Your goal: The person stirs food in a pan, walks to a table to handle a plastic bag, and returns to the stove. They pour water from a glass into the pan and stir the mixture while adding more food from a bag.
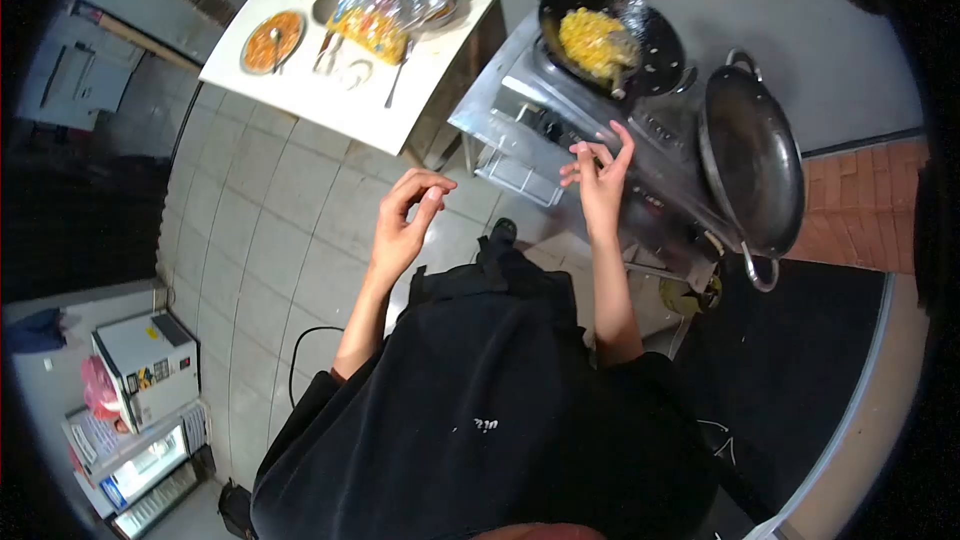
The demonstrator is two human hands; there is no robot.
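Note:
My left hand is raised over the tiled floor with its fingers curled, thumb close to the fingertips; nothing shows in it. Near the front of the metal stove, my right hand hovers with fingers apart and holds nothing. A black wok sits on the stove's back left, with yellow food and a utensil in it. Beside it, on the right, a larger dark wok with two loop handles has no food in it.
A white table at the upper left bears a plate of orange food, a plastic bag of yellow pieces, a metal bowl and utensils. A white appliance stands at the lower left. A black cable lies on the floor.

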